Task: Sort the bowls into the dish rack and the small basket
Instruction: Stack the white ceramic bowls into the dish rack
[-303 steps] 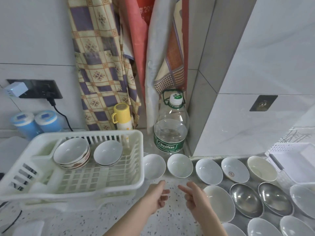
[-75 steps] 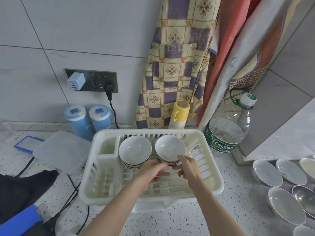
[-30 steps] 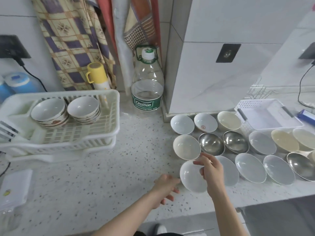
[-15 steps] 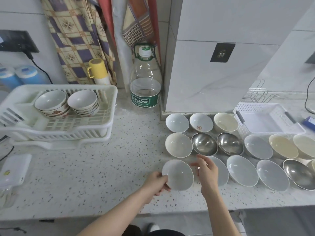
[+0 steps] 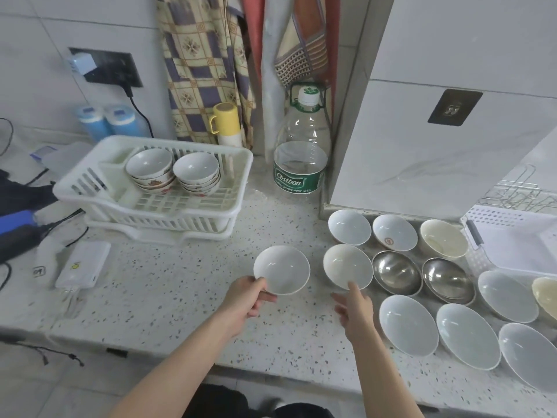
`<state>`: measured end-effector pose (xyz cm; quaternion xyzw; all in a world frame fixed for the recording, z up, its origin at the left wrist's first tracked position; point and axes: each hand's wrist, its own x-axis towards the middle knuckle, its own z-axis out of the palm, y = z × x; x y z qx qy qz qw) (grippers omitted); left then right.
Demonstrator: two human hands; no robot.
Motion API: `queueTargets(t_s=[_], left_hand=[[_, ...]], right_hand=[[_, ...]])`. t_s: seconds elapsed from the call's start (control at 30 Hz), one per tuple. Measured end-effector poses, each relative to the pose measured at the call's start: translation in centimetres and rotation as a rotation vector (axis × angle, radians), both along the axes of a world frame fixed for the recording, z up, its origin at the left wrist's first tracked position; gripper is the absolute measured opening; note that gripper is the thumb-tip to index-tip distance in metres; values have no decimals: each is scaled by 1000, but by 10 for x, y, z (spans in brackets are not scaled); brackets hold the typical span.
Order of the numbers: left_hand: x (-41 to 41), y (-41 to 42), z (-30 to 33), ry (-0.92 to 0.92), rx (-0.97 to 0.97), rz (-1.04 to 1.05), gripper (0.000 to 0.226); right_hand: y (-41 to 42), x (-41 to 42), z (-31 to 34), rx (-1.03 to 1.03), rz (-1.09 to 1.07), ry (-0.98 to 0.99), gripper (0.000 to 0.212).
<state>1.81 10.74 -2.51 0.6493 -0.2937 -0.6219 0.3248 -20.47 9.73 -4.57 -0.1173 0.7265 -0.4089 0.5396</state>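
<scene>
My left hand (image 5: 247,300) grips the near rim of a white bowl (image 5: 281,270) and holds it just above the counter. My right hand (image 5: 355,309) is open, its fingertip touching the near rim of an off-white bowl (image 5: 348,267). The white dish rack (image 5: 90,188) stands at the back left with two stacks of patterned bowls (image 5: 150,170) (image 5: 197,173) in it. The small white basket (image 5: 512,236) sits at the right edge. Several white, cream and steel bowls lie on the counter between it and my hands.
A large water bottle (image 5: 301,155) stands in the corner behind the bowls, a yellow-capped flask (image 5: 226,122) beside it. A white power bank (image 5: 83,263) and cables lie left of the rack's front. The counter's front edge runs just below my wrists.
My left hand has taken the white bowl and carried it left, away from the rows. My right hand let go of it and now reaches to the off-white bowl.
</scene>
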Motion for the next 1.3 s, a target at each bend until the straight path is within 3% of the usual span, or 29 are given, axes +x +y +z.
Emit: queueTargets(t_s=[0.43, 0.77, 0.97, 1.07, 1.3], left_hand=[[63, -16, 24, 87, -96, 70, 22], [166, -59, 76, 246, -326, 175, 15], [266, -80, 96, 61, -477, 264, 15], [310, -89, 97, 10, -497, 353, 12], [372, -117, 90, -20, -497, 433, 14]], right_hand=[[-9, 37, -6, -132, -238, 90, 22], [-51, 137, 77, -474, -242, 91, 14], [-86, 219, 108, -641, 1, 214, 12], [-104, 261, 115, -676, 179, 278, 31], [-134, 334, 99, -552, 414, 448, 37]])
